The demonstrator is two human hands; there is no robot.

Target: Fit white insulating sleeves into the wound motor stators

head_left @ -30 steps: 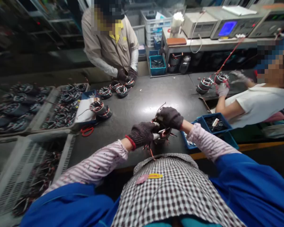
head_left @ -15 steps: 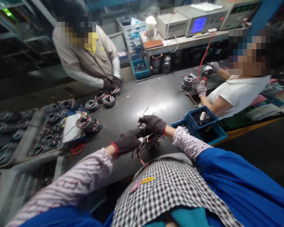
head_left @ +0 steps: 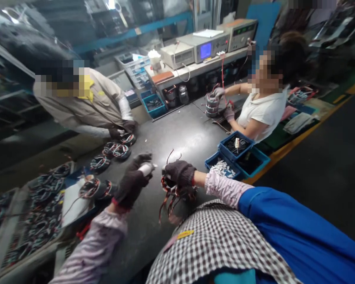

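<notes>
My left hand (head_left: 132,179), in a dark glove with a red cuff, is closed around a small white object (head_left: 147,169) whose kind I cannot make out. It is held over the table, left of a motor stator (head_left: 173,191) with copper windings and loose dark and orange wires. My right hand (head_left: 180,172), gloved alike, is closed at the stator's top on its wires (head_left: 170,156); thin ends stick up beyond the fingers. This hand hides much of the stator, which stands near the table edge in front of my checked apron.
Blue bins (head_left: 236,146) with black sleeves and white pieces stand right. More stators (head_left: 99,162) lie left, near a co-worker's gloved hands (head_left: 122,130). Another co-worker (head_left: 262,102) handles a stator (head_left: 212,104) at the right. Instruments (head_left: 205,49) line the back shelf.
My left hand has moved left, away from the stator, with the white object. My right hand stays at the stator's wires. The view has turned right, and the right co-worker's hands have shifted.
</notes>
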